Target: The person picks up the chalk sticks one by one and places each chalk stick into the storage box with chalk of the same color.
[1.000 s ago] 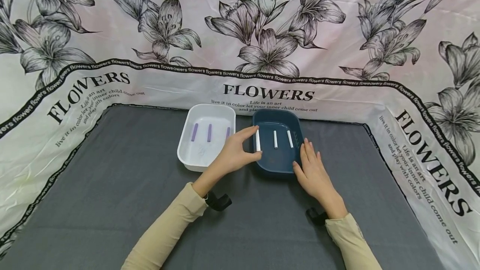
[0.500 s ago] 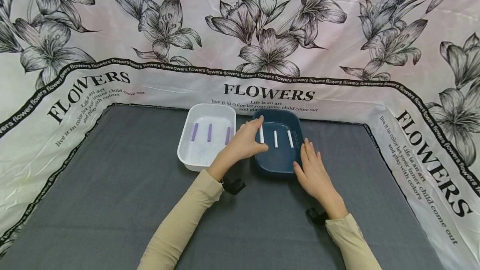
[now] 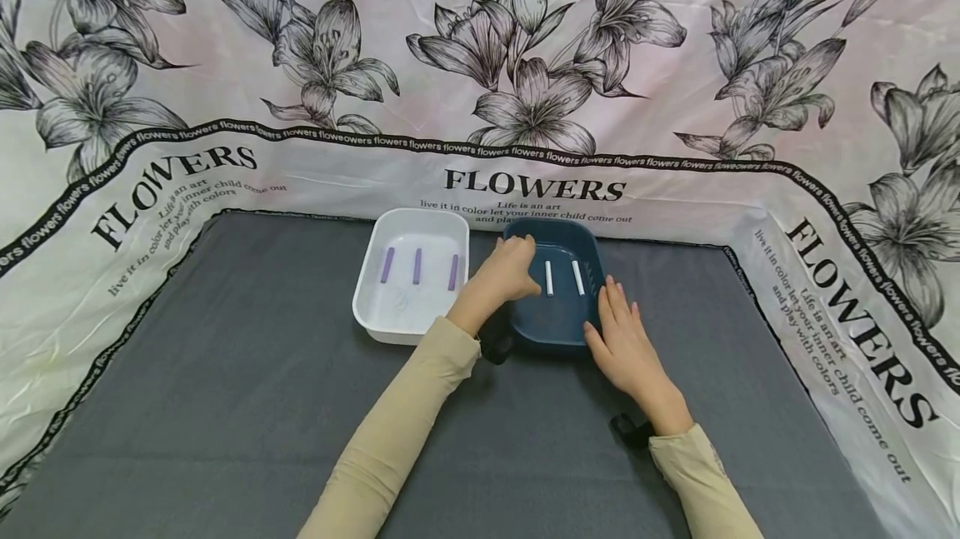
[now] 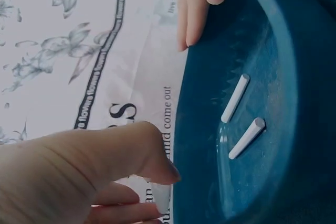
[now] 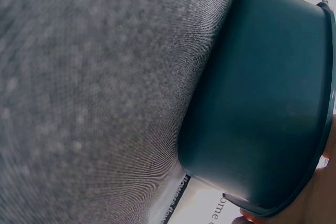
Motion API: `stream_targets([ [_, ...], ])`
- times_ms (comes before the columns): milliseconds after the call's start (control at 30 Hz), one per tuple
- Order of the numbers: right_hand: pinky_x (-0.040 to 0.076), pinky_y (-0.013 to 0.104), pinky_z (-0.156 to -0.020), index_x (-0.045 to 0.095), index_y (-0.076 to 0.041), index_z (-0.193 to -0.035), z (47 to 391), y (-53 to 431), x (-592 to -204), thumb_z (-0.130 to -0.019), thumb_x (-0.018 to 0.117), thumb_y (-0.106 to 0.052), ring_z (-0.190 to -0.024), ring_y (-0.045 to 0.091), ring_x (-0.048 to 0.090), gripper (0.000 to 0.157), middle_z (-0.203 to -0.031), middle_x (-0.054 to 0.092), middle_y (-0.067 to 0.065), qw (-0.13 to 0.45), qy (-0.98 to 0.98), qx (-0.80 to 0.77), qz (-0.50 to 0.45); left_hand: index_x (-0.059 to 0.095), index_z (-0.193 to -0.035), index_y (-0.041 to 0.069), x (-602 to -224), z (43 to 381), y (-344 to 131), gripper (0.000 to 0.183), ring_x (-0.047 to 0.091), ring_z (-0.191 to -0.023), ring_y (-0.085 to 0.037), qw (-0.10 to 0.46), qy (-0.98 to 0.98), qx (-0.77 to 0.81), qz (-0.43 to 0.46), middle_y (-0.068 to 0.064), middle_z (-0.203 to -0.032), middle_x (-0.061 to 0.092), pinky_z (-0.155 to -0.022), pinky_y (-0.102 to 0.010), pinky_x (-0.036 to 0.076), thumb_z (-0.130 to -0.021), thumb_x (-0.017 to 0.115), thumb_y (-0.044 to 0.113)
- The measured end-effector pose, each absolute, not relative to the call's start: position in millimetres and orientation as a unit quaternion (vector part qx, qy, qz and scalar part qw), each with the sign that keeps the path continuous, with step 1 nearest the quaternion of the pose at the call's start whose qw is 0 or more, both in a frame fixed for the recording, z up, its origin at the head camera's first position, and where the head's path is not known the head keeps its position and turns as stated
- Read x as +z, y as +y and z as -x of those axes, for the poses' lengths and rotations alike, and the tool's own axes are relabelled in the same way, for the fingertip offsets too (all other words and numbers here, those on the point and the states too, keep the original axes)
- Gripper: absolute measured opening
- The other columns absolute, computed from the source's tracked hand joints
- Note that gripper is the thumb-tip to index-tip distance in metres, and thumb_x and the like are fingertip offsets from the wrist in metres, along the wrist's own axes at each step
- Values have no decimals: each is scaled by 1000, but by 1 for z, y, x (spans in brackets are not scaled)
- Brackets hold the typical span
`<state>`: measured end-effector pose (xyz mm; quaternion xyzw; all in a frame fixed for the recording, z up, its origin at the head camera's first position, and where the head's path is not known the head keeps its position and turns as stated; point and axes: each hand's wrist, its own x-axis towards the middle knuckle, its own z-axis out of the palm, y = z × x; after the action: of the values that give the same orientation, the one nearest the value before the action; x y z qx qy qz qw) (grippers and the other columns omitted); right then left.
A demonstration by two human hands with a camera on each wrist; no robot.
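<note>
A blue plastic basin (image 3: 551, 331) stands on the grey cloth with two white chalk sticks (image 3: 549, 279) lying apart on its floor. Over its left side is my left hand (image 3: 506, 271), fingers and thumb bent together. In the left wrist view the pale end of another white chalk stick (image 4: 163, 199) shows between thumb and fingers; from the head it is hidden behind the hand. My right hand (image 3: 624, 343) lies along the basin's right side, its fingers extended against the rim. In the right wrist view only part of that hand (image 5: 315, 192) shows, beside the basin's outer wall.
A white basin (image 3: 393, 329) stands close left of the blue one, with three purple chalk sticks (image 3: 417, 267) spaced in it. Behind both runs the printed flower border (image 3: 536, 181) of the cloth. Grey cloth (image 3: 225, 406) lies in front and to the sides.
My left hand has moved right, farther over the blue basin, carrying the white chalk, which is now hidden from the head. The right hand stays on the rim.
</note>
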<state>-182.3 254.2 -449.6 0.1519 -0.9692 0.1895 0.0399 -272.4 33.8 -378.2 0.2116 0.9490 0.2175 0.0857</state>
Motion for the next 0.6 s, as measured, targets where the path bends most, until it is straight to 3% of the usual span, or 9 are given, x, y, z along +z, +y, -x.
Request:
stream_targets([
  [167,8,63,-116,16,13,-152,183,253,-450,-105,43,-25,-150,40,3,66,-163,2,24,41,-968,192,-154,58,-133,0,-381,279,42,57,43,-137,-31,86,957,186,-206,-16,-142,53,-120,-48,14,-84,79,21],
  [267,7,62,-116,16,13,-152,182,253,-450,-105,44,-25,-150,39,3,67,-164,1,23,40,-968,194,-154,64,-124,3,-382,283,45,46,48,-132,-30,83,958,171,-213,-12,-130,59,-120,-50,16,-84,80,19],
  [467,7,61,-117,15,12,-153,182,253,-452,-106,41,-28,-151,38,2,67,-164,0,22,36,-968,191,-156,65,-123,6,-380,290,51,43,49,-131,-30,75,962,147,-219,-8,-125,63,-119,-51,19,-82,80,13],
  [600,8,62,-116,16,13,-152,182,254,-450,-106,42,-27,-150,39,3,67,-164,1,23,42,-967,194,-156,63,-128,9,-380,296,54,49,48,-132,-30,79,965,127,-215,-8,-131,62,-119,-49,20,-82,80,14],
])
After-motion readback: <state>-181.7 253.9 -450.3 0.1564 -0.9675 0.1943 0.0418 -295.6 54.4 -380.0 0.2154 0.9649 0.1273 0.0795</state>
